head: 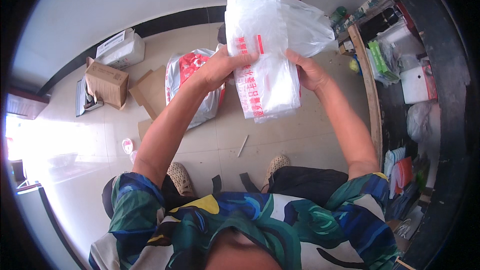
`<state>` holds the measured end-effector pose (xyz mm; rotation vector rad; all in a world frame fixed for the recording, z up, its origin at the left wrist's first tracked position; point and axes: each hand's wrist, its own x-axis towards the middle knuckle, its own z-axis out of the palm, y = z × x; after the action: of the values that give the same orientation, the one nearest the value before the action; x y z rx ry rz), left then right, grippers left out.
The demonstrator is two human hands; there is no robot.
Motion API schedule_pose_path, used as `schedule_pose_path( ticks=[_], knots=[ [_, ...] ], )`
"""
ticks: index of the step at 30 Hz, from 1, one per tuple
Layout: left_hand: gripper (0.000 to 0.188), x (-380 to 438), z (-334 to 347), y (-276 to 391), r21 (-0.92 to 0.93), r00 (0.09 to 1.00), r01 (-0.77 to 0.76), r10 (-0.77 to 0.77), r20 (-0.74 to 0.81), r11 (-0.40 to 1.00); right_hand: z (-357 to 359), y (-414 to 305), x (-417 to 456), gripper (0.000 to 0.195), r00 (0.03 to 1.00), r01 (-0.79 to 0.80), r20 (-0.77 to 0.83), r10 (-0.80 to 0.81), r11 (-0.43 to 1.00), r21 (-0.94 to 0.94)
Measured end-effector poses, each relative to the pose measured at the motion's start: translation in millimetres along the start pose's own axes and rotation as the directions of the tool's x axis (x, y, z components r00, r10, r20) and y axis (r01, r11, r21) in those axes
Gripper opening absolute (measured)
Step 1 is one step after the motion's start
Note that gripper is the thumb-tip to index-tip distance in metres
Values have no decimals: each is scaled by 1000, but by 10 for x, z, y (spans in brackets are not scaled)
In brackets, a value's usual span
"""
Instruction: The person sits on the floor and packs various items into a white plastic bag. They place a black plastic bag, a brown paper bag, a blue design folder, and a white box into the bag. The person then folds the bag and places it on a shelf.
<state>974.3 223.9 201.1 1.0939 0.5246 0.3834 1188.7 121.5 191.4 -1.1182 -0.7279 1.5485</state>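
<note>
Both hands hold a folded white plastic bag (268, 82) out in front of me, above the tiled floor. It bears red writing. My left hand (223, 65) pinches its left edge, the thumb lying across the front. At the right edge is my right hand (309, 69), thumb on the plastic and fingers partly hidden behind it. A thin clear plastic bag (309, 26) spreads out behind the folded one towards the upper right; whether the two are joined I cannot tell. Below and behind my left forearm, a full white and red plastic bag (176, 71) rests on the floor.
A brown cardboard box (107, 84) and a white box (125, 50) stand by the wall at left, near flattened cardboard (150, 90). A thin white stick (243, 146) lies on the floor. Along my right runs a dark shelf unit (452, 120) holding bags and boxes.
</note>
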Motion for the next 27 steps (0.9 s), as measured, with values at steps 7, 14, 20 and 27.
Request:
schedule_pose_path(
  ticks=[7,14,20,27],
  knots=[
    [48,69,-22,-62,-34,998,36,-38,-51,999,199,-5,-28,66,1000,10,-16,-12,993,-117],
    [48,77,-122,-94,-96,999,31,-29,24,995,187,9,-1,60,998,59,18,-57,991,-119],
    [51,97,-211,-132,-59,1000,27,-27,2,998,193,-4,1,58,997,71,5,-71,991,-117],
    [46,82,-119,-131,-29,989,-87,83,-123,996,197,-34,-28,56,1000,15,14,-13,993,-118]
  ],
)
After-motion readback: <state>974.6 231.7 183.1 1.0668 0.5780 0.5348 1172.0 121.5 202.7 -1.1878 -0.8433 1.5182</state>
